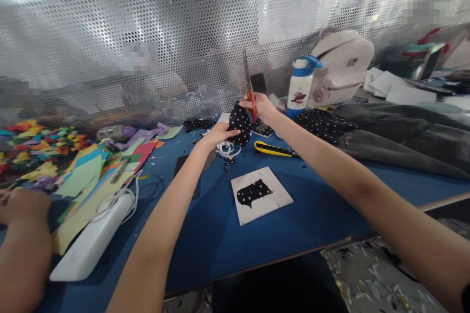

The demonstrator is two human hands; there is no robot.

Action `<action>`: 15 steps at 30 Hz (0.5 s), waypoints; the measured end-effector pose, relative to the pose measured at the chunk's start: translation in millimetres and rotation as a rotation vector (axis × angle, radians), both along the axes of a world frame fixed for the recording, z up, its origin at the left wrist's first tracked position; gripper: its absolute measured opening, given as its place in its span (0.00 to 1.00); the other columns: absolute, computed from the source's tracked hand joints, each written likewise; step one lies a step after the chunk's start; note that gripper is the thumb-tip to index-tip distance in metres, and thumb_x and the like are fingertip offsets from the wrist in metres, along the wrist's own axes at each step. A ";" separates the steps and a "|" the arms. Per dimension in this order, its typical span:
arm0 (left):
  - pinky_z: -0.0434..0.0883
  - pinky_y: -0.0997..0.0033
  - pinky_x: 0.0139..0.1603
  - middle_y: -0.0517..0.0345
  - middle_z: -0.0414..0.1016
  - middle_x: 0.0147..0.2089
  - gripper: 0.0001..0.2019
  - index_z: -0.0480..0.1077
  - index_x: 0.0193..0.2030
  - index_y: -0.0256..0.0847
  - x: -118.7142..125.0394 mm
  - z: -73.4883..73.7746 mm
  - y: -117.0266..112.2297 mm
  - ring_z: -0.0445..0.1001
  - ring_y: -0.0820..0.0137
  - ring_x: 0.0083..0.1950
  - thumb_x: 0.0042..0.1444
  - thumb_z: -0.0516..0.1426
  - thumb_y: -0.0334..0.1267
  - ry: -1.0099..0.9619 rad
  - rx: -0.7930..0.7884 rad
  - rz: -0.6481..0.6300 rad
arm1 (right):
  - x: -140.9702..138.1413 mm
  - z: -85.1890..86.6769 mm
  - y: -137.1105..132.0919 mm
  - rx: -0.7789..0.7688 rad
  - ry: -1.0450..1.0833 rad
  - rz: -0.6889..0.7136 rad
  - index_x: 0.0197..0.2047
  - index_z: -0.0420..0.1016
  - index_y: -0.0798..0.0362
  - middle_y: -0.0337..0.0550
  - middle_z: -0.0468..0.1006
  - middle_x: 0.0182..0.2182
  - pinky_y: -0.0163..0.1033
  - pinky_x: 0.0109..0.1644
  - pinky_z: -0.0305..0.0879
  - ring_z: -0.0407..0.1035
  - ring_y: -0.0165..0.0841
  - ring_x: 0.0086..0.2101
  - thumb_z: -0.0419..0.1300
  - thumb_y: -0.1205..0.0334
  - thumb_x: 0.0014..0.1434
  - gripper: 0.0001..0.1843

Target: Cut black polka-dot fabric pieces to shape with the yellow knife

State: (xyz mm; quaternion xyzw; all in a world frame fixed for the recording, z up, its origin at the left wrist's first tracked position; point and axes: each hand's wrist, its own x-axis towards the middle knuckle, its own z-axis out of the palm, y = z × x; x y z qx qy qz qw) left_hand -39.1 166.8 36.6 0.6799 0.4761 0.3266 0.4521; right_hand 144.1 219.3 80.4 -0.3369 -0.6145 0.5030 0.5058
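My left hand (219, 134) pinches a piece of black polka-dot fabric (239, 124), held up above the blue table. In my right hand (261, 106) is a pair of scissors (249, 80) with red handles, blades pointing up. The fingers of that hand also touch the fabric's top edge. Closer to me, a white square board (244, 215) lies on the table with a cut black dotted scrap (253, 193) on it. A yellow utility knife (273, 149) rests behind the board, and a coiled white cable (228, 150) lies beneath the held fabric.
A white power strip (93, 242), coloured paper sheets (82, 176) and folded paper pieces (44, 149) cover the left, beside another person's arm (25, 239). A bottle (300, 89), a backpack (343, 68) and dark grey cloth (396, 137) occupy the right. A perforated metal panel (205, 34) stands behind.
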 end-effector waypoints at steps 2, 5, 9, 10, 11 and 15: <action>0.74 0.58 0.48 0.50 0.70 0.53 0.16 0.67 0.55 0.36 0.2 1.4 -1.7 0.73 0.64 0.49 0.64 0.57 0.42 -0.012 -0.024 0.001 | -0.1 -0.5 0.2 -0.004 -0.008 -0.001 0.52 0.70 0.57 0.47 0.74 0.47 0.45 0.45 0.73 0.73 0.35 0.42 0.58 0.59 0.65 0.14; 0.74 0.58 0.48 0.50 0.70 0.53 0.16 0.67 0.55 0.37 0.4 3.6 -3.2 0.73 0.64 0.49 0.64 0.56 0.42 -0.027 -0.057 0.007 | -0.3 -1.5 0.4 -0.010 -0.018 -0.001 0.52 0.70 0.57 0.48 0.74 0.48 0.46 0.45 0.73 0.72 0.36 0.43 0.58 0.59 0.65 0.15; 0.74 0.57 0.48 0.50 0.70 0.53 0.16 0.66 0.55 0.37 0.0 5.6 -4.6 0.73 0.64 0.49 0.64 0.56 0.42 -0.035 -0.101 0.009 | 0.0 -2.1 0.5 -0.010 -0.027 -0.004 0.53 0.70 0.57 0.48 0.73 0.49 0.47 0.46 0.73 0.72 0.37 0.44 0.58 0.58 0.65 0.16; 0.74 0.57 0.48 0.50 0.70 0.53 0.16 0.67 0.55 0.37 -0.4 5.8 -5.0 0.73 0.64 0.49 0.64 0.56 0.42 -0.037 -0.110 0.010 | 0.3 -2.0 0.7 -0.009 -0.028 -0.004 0.53 0.69 0.57 0.48 0.73 0.49 0.47 0.47 0.72 0.72 0.37 0.44 0.58 0.58 0.65 0.16; 0.74 0.57 0.48 0.50 0.70 0.53 0.16 0.67 0.55 0.37 -0.9 5.9 -5.4 0.73 0.64 0.49 0.64 0.56 0.42 -0.038 -0.119 0.012 | 0.5 -2.0 0.9 -0.008 -0.029 -0.005 0.53 0.69 0.57 0.48 0.73 0.49 0.47 0.47 0.72 0.72 0.37 0.44 0.58 0.58 0.65 0.16; 0.74 0.58 0.47 0.50 0.70 0.52 0.15 0.67 0.54 0.36 -3.3 6.0 -6.8 0.74 0.64 0.48 0.64 0.57 0.42 -0.054 -0.132 0.031 | 1.0 -2.1 2.2 0.006 -0.033 -0.003 0.53 0.70 0.57 0.48 0.74 0.48 0.46 0.45 0.73 0.72 0.36 0.43 0.58 0.59 0.65 0.16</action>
